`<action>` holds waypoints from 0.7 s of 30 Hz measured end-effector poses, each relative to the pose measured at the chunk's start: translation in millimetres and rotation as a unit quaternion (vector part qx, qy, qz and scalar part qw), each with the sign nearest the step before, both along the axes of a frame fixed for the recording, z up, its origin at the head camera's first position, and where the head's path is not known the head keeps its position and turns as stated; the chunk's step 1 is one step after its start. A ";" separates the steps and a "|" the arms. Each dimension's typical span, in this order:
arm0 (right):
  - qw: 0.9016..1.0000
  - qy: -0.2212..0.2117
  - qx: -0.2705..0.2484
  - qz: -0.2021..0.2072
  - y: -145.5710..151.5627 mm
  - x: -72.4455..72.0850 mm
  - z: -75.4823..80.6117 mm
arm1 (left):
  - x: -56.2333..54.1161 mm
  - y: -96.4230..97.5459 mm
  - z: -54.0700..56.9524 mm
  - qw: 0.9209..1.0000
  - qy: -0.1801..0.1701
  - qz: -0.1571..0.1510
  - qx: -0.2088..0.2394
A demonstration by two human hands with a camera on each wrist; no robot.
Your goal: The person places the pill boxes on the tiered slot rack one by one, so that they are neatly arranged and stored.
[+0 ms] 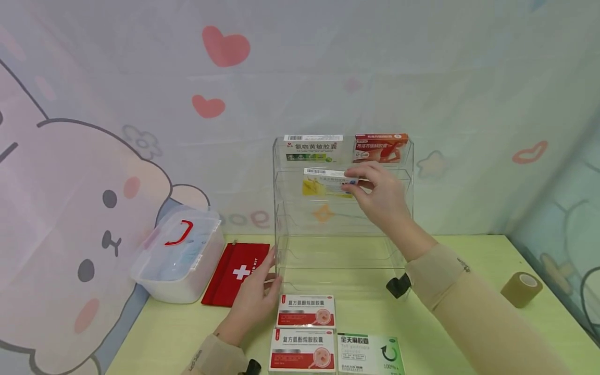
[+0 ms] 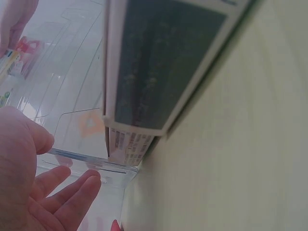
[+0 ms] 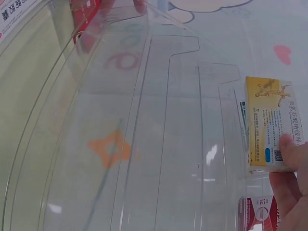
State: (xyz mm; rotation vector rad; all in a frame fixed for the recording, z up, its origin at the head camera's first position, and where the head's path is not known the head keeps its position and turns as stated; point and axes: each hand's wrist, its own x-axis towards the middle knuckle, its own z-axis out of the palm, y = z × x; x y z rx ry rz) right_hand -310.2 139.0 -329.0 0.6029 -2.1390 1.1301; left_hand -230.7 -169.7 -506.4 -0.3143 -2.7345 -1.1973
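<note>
My right hand (image 1: 382, 195) pinches a yellow and white medicine box (image 1: 323, 184) by its right end, thumb in front. That box is upright at the second tier of a clear acrylic display rack (image 1: 337, 260); whether it touches the tier I cannot tell. In the right wrist view its yellow printed face (image 3: 272, 120) shows. My left hand (image 1: 255, 297) rests against the rack's lower left side, fingers fairly straight and thumb near the front edge. On the top tier stand a white and green medicine box (image 1: 313, 151) and a red-orange medicine box (image 1: 380, 148).
Before the rack lie two red and white medicine boxes (image 1: 303, 350) and a green and white one (image 1: 370, 355). A red first aid pouch (image 1: 229, 276) and a translucent lidded bin (image 1: 180, 260) are at left. A brown tape roll (image 1: 517, 290) stands at right.
</note>
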 end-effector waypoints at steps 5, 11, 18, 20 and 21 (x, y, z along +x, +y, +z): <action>1.000 -0.008 -0.007 -0.002 -7.1 -4.9 5.3 | -0.1 0.0 -0.4 1.000 -0.002 -0.005 0.005; 1.000 -0.016 -0.011 -0.017 -12.3 -11.7 8.0 | -0.8 1.0 -0.3 1.000 -0.001 -0.007 0.009; 0.998 -0.046 0.016 -0.030 -20.8 -21.7 0.1 | -1.7 -0.3 -1.4 1.000 -0.001 -0.009 0.010; 0.998 -0.051 0.027 -0.033 -23.7 -23.5 -2.7 | -1.5 -0.8 -1.5 1.000 0.000 -0.009 0.010; 0.998 -0.051 0.031 -0.035 -25.1 -24.3 -3.8 | -1.2 -0.9 -1.4 1.000 0.000 -0.009 0.009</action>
